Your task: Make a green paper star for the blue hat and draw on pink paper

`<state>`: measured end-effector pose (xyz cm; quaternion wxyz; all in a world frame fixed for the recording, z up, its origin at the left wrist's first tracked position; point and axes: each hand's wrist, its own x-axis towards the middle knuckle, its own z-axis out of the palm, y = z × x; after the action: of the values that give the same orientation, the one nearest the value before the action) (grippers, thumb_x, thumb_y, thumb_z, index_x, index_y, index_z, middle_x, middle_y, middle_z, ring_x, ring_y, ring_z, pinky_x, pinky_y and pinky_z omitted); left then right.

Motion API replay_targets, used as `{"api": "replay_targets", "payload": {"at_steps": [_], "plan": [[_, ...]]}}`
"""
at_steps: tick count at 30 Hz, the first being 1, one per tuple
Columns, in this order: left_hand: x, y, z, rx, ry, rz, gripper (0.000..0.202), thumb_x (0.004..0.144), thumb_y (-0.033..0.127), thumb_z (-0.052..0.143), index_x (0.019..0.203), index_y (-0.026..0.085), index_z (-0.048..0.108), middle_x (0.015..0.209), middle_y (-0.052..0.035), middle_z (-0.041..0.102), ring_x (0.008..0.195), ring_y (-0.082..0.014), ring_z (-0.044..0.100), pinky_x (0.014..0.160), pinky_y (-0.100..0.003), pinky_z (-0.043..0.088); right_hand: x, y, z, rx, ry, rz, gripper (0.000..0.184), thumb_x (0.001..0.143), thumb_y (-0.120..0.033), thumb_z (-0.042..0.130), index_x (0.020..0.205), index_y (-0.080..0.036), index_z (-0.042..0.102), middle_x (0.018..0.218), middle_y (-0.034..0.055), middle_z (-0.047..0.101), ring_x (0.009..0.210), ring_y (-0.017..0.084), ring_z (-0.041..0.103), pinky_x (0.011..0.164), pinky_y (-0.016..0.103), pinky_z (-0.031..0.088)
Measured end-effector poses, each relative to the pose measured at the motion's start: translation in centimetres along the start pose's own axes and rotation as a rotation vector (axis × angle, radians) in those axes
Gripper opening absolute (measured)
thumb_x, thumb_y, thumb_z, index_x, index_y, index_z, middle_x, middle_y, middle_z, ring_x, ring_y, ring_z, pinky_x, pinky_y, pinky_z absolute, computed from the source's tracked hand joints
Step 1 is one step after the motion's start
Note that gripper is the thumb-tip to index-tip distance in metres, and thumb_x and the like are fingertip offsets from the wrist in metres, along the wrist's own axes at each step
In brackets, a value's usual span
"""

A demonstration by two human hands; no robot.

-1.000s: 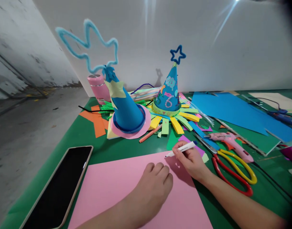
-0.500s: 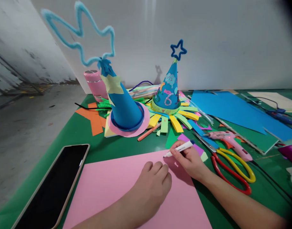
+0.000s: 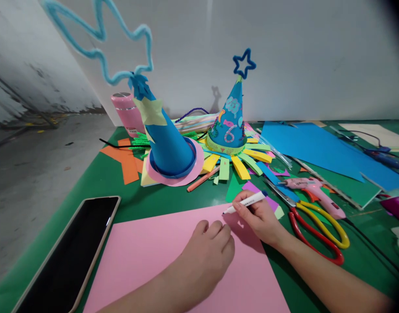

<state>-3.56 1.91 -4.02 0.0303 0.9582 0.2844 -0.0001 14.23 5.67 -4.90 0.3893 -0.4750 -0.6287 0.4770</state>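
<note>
A sheet of pink paper [image 3: 147, 252] lies on the green table in front of me. My left hand [image 3: 210, 254] rests on it, fingers curled under and the palm side hidden; nothing shows in its grip. At the sheet's far right corner my right hand [image 3: 256, 217] is closed around a white marker [image 3: 249, 201]. The marker's dark tip points down and left at the paper near its top edge, and its dark blue end points up to the right. I cannot make out any line drawn on the paper.
Left lies a phone [image 3: 67, 256]. Behind stand a tilted blue cone hat [image 3: 171, 150] and a decorated cone hat [image 3: 230, 124], near a pink bottle [image 3: 129, 114]. To the right are scissors [image 3: 316, 230], a pink glue gun [image 3: 316, 193] and blue sheets [image 3: 312, 145].
The view has shifted slightly. Both hands and the marker keep nearly the same place on the pink paper; the marker tip has moved only a hair, if at all.
</note>
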Motion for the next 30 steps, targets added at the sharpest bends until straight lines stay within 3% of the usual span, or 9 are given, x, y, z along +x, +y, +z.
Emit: {"api": "replay_targets", "payload": {"at_steps": [6, 11, 18, 25, 30], "plan": [[-0.1, 0.0, 0.0, 0.036, 0.028, 0.029, 0.034, 0.076, 0.014, 0.042, 0.108, 0.010, 0.050, 0.109, -0.0134, 0.053, 0.091, -0.0250, 0.041, 0.070, -0.038, 0.034, 0.2, -1.0, -0.6, 0.059, 0.085, -0.089, 0.003, 0.080, -0.022, 0.050, 0.079, -0.020, 0.051, 0.060, -0.0045, 0.041, 0.052, 0.009, 0.036, 0.046, 0.021, 0.029], [-0.1, 0.0, 0.0, 0.050, 0.030, 0.031, 0.033, 0.076, 0.014, 0.042, 0.108, 0.009, 0.050, 0.110, -0.0136, 0.053, 0.091, -0.0250, 0.042, 0.072, -0.038, 0.034, 1.0, -1.5, -0.6, 0.074, 0.030, -0.027, 0.005, 0.079, -0.023, 0.051, 0.076, -0.019, 0.051, 0.060, -0.0047, 0.040, 0.053, 0.009, 0.036, 0.047, 0.020, 0.029], [0.1, -0.1, -0.4, 0.023, 0.004, 0.015, 0.030, 0.076, 0.015, 0.043, 0.104, 0.009, 0.050, 0.107, -0.0137, 0.052, 0.087, -0.0238, 0.042, 0.069, -0.037, 0.035, 1.1, -0.3, 0.2, 0.011, 0.021, -0.005, 0.016, 0.083, -0.030, 0.046, 0.072, -0.019, 0.044, 0.048, -0.0078, 0.037, 0.041, 0.007, 0.034, 0.039, 0.020, 0.025], [0.0, -0.1, -1.4, -0.026, -0.030, 0.035, 0.031, 0.074, 0.011, 0.044, 0.105, 0.009, 0.047, 0.096, -0.0125, 0.052, 0.086, -0.0227, 0.042, 0.068, -0.036, 0.036, 1.0, 0.0, 0.1, -0.051, -0.006, 0.003, 0.018, 0.084, -0.033, 0.045, 0.072, -0.019, 0.043, 0.046, -0.0076, 0.039, 0.040, 0.008, 0.037, 0.038, 0.020, 0.025], [0.0, 0.1, -1.1, -0.032, -0.032, -0.037, 0.028, 0.072, 0.011, 0.045, 0.099, 0.011, 0.049, 0.094, -0.0110, 0.051, 0.087, -0.0233, 0.041, 0.071, -0.038, 0.036, 1.0, 0.0, 0.1, -0.084, -0.012, -0.010, 0.019, 0.084, -0.035, 0.044, 0.073, -0.020, 0.043, 0.047, -0.0070, 0.040, 0.041, 0.009, 0.038, 0.039, 0.022, 0.027]]}}
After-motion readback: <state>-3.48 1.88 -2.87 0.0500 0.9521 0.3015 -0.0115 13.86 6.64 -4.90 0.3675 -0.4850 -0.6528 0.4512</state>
